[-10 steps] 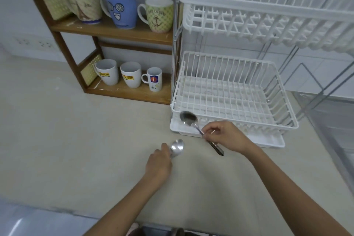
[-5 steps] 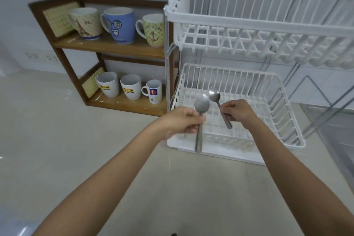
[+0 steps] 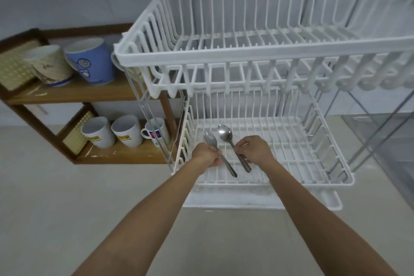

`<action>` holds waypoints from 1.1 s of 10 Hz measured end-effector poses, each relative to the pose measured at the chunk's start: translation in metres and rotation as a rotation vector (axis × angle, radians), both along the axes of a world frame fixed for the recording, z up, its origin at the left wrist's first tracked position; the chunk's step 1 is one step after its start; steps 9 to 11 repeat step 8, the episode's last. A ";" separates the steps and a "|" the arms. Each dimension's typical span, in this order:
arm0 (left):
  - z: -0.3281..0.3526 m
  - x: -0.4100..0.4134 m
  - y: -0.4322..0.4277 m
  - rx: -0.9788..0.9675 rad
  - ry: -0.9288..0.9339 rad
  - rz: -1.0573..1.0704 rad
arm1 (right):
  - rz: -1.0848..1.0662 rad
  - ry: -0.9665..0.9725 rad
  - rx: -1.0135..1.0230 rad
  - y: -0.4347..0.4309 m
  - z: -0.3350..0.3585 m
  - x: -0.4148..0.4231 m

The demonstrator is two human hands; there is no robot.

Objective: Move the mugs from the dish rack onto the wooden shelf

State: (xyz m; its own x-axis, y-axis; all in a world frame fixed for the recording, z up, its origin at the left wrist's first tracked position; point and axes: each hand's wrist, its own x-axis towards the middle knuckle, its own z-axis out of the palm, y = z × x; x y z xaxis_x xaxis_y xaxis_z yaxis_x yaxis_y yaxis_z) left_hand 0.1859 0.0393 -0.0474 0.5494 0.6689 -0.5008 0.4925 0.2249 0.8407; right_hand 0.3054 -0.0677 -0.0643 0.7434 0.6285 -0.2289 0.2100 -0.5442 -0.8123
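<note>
Left hand (image 3: 207, 156) closed in a full grip on the handle of a metal spoon (image 3: 218, 153), fingers wrapped round the middle of the shaft. Long axis running from about 11 o'clock at the bowl to 5 o'clock at the handle tip, bowl pointing away toward the rack's back wall. Right hand (image 3: 254, 149) pinched shut on the handle of a second spoon (image 3: 234, 144), same slant, bowl at 11 o'clock and handle end at 5 o'clock, just beside the first and nearly parallel to it, not touching as far as can be seen. Both spoons held over the lower tier of the white dish rack (image 3: 313, 163); whether either touches the wires cannot be told. Upper tier (image 3: 224, 58) jutting out above the hands at 12 o'clock. No mugs visible in either tier.

At 9 o'clock from the hands, beside the rack on the bench (image 3: 67, 208), a wooden shelf (image 3: 78, 93). On its top board, a blue mug (image 3: 89, 60) upright with a cream patterned mug (image 3: 48, 64) at its 9 o'clock. On the bottom board, three upright in a row: two white mugs with yellow labels (image 3: 98, 132) (image 3: 127, 130), then a small white mug with a red and blue badge (image 3: 155, 131) nearest the rack, partly behind its frame.
</note>
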 end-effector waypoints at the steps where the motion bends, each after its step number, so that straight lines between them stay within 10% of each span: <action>1: -0.001 0.003 0.004 0.014 0.027 -0.029 | 0.008 -0.074 -0.032 0.002 -0.001 -0.001; 5: 0.012 -0.011 -0.007 0.402 0.124 -0.147 | 0.038 -0.307 -0.081 -0.012 0.019 -0.019; 8: 0.021 -0.108 -0.031 1.006 -0.322 -0.283 | 0.058 -0.641 0.161 -0.047 0.023 -0.118; 11: 0.021 -0.108 -0.031 1.006 -0.322 -0.283 | 0.058 -0.641 0.161 -0.047 0.023 -0.118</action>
